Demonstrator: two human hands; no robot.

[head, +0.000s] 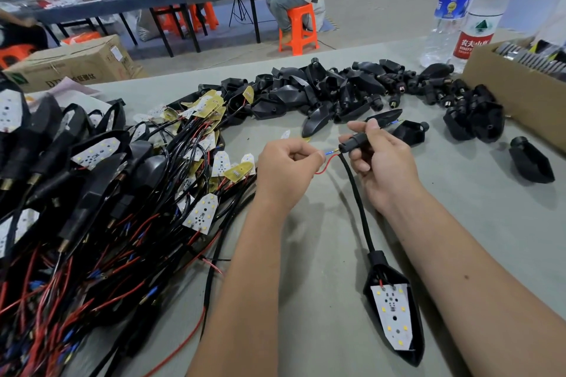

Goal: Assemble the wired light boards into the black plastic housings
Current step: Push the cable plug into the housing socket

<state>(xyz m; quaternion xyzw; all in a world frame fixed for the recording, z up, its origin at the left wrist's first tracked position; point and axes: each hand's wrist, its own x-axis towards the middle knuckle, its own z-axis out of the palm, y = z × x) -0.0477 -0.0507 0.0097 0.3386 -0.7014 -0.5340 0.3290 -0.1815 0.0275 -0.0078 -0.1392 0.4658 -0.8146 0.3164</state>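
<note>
One cam only, on my head, wide-angle, facing fwd and down at the grey table [306,254]. Close over my hands; far worktable [122,3] toward 11 o'clock. No 2nd view to overlap.

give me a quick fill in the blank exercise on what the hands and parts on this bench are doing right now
1. The left hand pinches the thin ____ wire.
2. The right hand grips a small black plastic stem piece at the top of the black ____ cable.
3. The white light board sits inside a pointed black plastic ____.
4. Two clear plastic ____ stand beside the cardboard box.

Missing: red; sleeved; housing; bottles
</note>
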